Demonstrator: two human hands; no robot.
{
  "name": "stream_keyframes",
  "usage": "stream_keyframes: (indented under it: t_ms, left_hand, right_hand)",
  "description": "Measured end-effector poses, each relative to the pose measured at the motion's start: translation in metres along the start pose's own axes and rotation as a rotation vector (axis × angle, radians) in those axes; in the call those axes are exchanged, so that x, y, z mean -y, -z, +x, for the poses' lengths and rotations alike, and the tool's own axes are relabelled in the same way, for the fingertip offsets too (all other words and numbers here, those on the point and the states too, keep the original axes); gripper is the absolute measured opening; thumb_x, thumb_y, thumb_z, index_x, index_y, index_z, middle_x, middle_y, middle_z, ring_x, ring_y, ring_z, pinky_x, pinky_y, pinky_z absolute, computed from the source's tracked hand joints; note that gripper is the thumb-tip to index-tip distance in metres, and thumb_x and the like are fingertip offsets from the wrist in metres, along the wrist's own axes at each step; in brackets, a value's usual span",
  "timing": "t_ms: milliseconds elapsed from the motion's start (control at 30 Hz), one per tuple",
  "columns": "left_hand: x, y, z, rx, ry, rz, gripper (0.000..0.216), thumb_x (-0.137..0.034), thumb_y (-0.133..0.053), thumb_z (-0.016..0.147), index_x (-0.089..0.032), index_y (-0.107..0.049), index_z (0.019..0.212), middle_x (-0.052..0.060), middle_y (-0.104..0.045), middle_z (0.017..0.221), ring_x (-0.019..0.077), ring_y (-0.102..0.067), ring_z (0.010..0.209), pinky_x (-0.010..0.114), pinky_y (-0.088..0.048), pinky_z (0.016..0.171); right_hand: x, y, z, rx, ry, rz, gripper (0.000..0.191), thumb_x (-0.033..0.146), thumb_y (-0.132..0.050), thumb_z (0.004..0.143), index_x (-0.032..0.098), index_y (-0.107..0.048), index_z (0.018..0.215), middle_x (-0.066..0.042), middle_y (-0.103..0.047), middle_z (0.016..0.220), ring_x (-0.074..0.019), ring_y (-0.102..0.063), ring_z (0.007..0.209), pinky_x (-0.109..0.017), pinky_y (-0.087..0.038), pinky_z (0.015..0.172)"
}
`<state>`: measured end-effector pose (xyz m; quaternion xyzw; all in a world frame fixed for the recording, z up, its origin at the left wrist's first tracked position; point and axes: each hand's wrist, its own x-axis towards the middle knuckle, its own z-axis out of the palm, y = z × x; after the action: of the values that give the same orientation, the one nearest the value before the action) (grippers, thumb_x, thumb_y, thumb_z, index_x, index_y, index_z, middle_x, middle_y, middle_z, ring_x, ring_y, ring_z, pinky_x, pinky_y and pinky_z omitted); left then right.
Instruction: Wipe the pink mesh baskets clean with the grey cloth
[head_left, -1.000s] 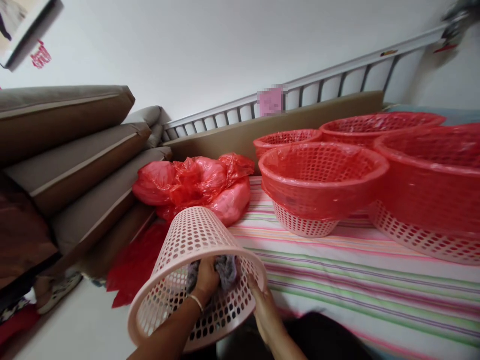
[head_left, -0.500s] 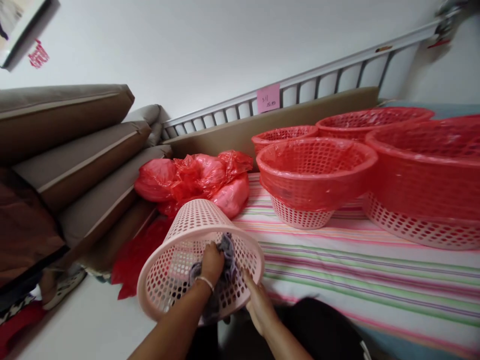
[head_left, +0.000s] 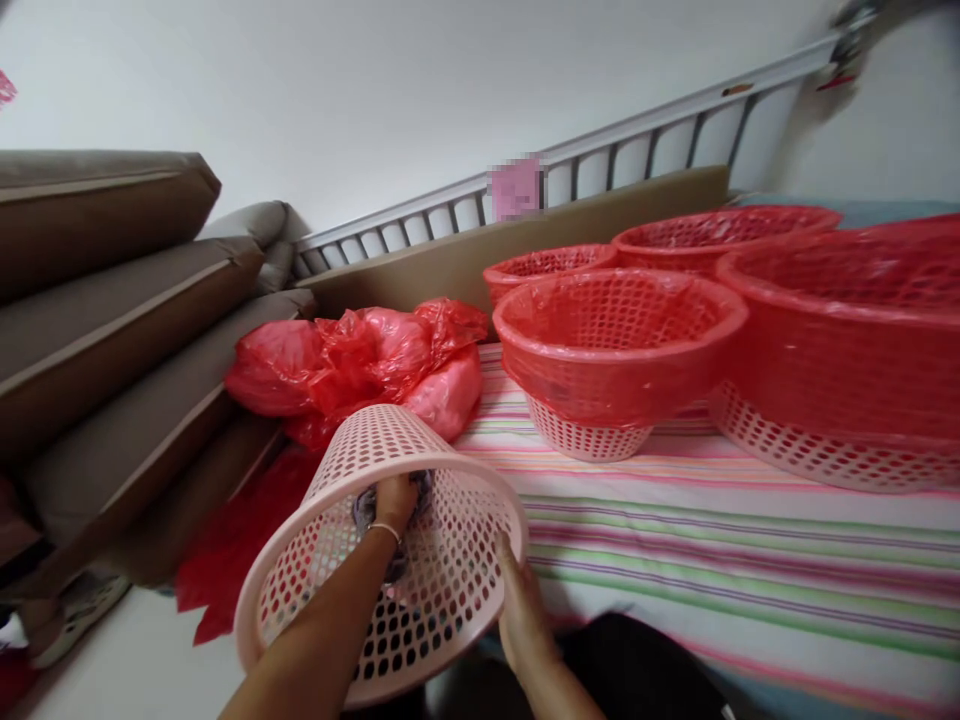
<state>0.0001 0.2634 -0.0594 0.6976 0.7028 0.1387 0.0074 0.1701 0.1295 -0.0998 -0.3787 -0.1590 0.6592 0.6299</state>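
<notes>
A pink perforated plastic basket (head_left: 384,434) lies tipped on its side, its mouth facing me. Deep inside it, my left hand (head_left: 394,500), with a band at the wrist, is closed around a bunched greyish-purple cloth (head_left: 366,510); the fingertips are hidden. My right hand (head_left: 521,605) grips the basket's right rim, thumb over the edge and the other fingers out of sight behind. Beyond the basket sit knotted red plastic bags (head_left: 367,350) with soft pink contents. A flat red plastic sheet (head_left: 240,540) spreads at the basket's left.
Several pink baskets lined with red plastic, the nearest round one (head_left: 615,350) among them, stand on a striped bedsheet (head_left: 720,580) at right. Thick brown cushions (head_left: 112,290) are stacked at left. A pale shoe (head_left: 82,620) shows on the floor. A metal rail (head_left: 630,130) runs along the wall.
My left hand has pushed the cloth deeper into the basket. The basket's mouth has tilted, showing more of its lower wall. My right hand still holds the rim. The view has shifted slightly right.
</notes>
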Motion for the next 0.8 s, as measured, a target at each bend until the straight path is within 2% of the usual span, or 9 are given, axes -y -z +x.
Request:
stream_keyframes:
  t_ms: [100,200,267,367,467,567,667,733,800]
  left_hand:
    - [-0.010,-0.001,-0.013,0.039,-0.005,-0.066,0.016,-0.025,-0.058,0.087,-0.015,-0.064,0.098,0.006,-0.064,0.106,0.0212,-0.059,0.102,0.043,-0.046,0.091]
    - [-0.031,0.002,-0.048,0.057,-0.032,-0.138,0.015,-0.010,-0.055,0.078,-0.014,-0.067,0.086,0.007,-0.064,0.091,0.0203,-0.059,0.092,0.035,-0.046,0.086]
    - [-0.048,0.006,-0.082,0.078,-0.090,-0.195,0.024,-0.005,-0.053,0.069,-0.016,-0.068,0.085,0.007,-0.064,0.090,0.0195,-0.058,0.092,0.030,-0.045,0.087]
    - [-0.066,0.015,-0.132,0.145,-0.200,-0.260,0.033,-0.005,-0.054,0.060,-0.024,-0.069,0.083,0.002,-0.064,0.093,0.0182,-0.057,0.094,0.026,-0.045,0.085]
    - [-0.069,0.023,-0.153,0.193,-0.219,-0.236,0.040,-0.003,-0.052,0.058,-0.025,-0.069,0.086,0.002,-0.064,0.097,0.0188,-0.056,0.095,0.026,-0.045,0.085]
    - [-0.063,0.024,-0.133,0.147,-0.149,-0.165,0.039,0.001,-0.049,0.064,-0.020,-0.068,0.089,0.006,-0.063,0.098,0.0200,-0.055,0.097,0.029,-0.044,0.088]
    - [-0.052,0.018,-0.086,0.069,-0.037,-0.080,0.031,0.002,-0.050,0.073,-0.014,-0.067,0.094,0.010,-0.063,0.097,0.0229,-0.057,0.098,0.036,-0.044,0.089]
    - [-0.043,0.012,-0.053,0.038,0.012,-0.028,0.016,-0.009,-0.054,0.083,-0.013,-0.065,0.094,0.009,-0.063,0.100,0.0225,-0.058,0.098,0.040,-0.046,0.088]
    - [-0.032,0.009,-0.025,0.017,0.030,0.005,0.017,-0.025,-0.057,0.088,-0.015,-0.062,0.101,0.006,-0.063,0.107,0.0206,-0.060,0.098,0.042,-0.049,0.086]
  right_hand:
    - [-0.002,0.000,0.002,-0.007,-0.067,0.049,0.079,0.057,-0.064,0.073,0.017,-0.041,0.137,-0.010,-0.062,0.123,-0.0260,-0.053,0.118,-0.040,-0.041,0.101]
    - [-0.003,0.000,-0.001,0.013,-0.108,0.105,0.080,0.056,-0.064,0.075,0.016,-0.038,0.139,-0.011,-0.063,0.122,-0.0266,-0.054,0.117,-0.041,-0.043,0.099]
    - [-0.003,0.001,-0.003,0.030,-0.132,0.148,0.078,0.056,-0.064,0.075,0.017,-0.039,0.138,-0.011,-0.062,0.122,-0.0269,-0.054,0.118,-0.042,-0.043,0.099]
    - [-0.003,0.005,-0.006,0.019,-0.134,0.176,0.070,0.056,-0.064,0.074,0.017,-0.050,0.130,-0.009,-0.062,0.124,-0.0264,-0.051,0.121,-0.040,-0.042,0.100]
    - [-0.005,0.006,-0.010,0.071,-0.116,0.186,0.064,0.055,-0.065,0.074,0.018,-0.055,0.125,-0.008,-0.062,0.123,-0.0257,-0.051,0.121,-0.038,-0.041,0.101]
    - [-0.007,0.003,-0.015,0.110,-0.141,0.210,0.070,0.054,-0.066,0.074,0.016,-0.049,0.130,-0.010,-0.065,0.118,-0.0265,-0.056,0.115,-0.041,-0.044,0.098]
    - [-0.007,-0.001,-0.021,0.101,-0.168,0.198,0.074,0.055,-0.067,0.073,0.016,-0.046,0.132,-0.011,-0.067,0.114,-0.0265,-0.060,0.109,-0.041,-0.048,0.092]
    - [-0.009,-0.003,-0.025,0.100,-0.206,0.174,0.072,0.056,-0.067,0.072,0.017,-0.049,0.129,-0.011,-0.068,0.110,-0.0267,-0.063,0.103,-0.039,-0.052,0.085]
    - [-0.013,-0.002,-0.030,0.122,-0.251,0.154,0.067,0.057,-0.068,0.071,0.018,-0.053,0.124,-0.011,-0.070,0.104,-0.0268,-0.066,0.095,-0.038,-0.055,0.076]
